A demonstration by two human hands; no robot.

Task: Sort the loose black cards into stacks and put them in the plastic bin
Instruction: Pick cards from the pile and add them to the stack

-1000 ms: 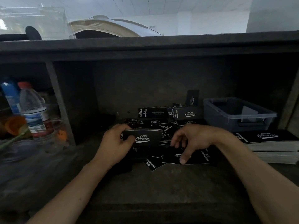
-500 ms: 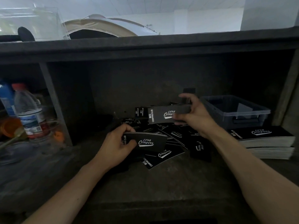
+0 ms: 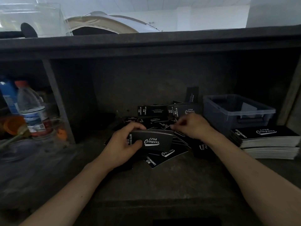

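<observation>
While the left hand (image 3: 123, 144) grips a small stack (image 3: 154, 141) of cards by its left end, thumb on the printed face and fingers curled over the top edge, the stack is held tilted with its face toward the camera and its long axis running left to right above the shelf (image 3: 162, 185). The right hand (image 3: 193, 126) hovers just beside the stack's right end, its fingers bent down and blurred; I cannot tell whether they pinch a card or hold nothing. The loose cards (image 3: 156, 119) lie overlapping behind and under both hands, most within the right hand's reach. The bin (image 3: 216, 118) sits to the right and further back, near the right hand and well apart from the left, so the drop probably falls to the right hand. Finished piles (image 3: 267, 137) rest in front of the bin.
</observation>
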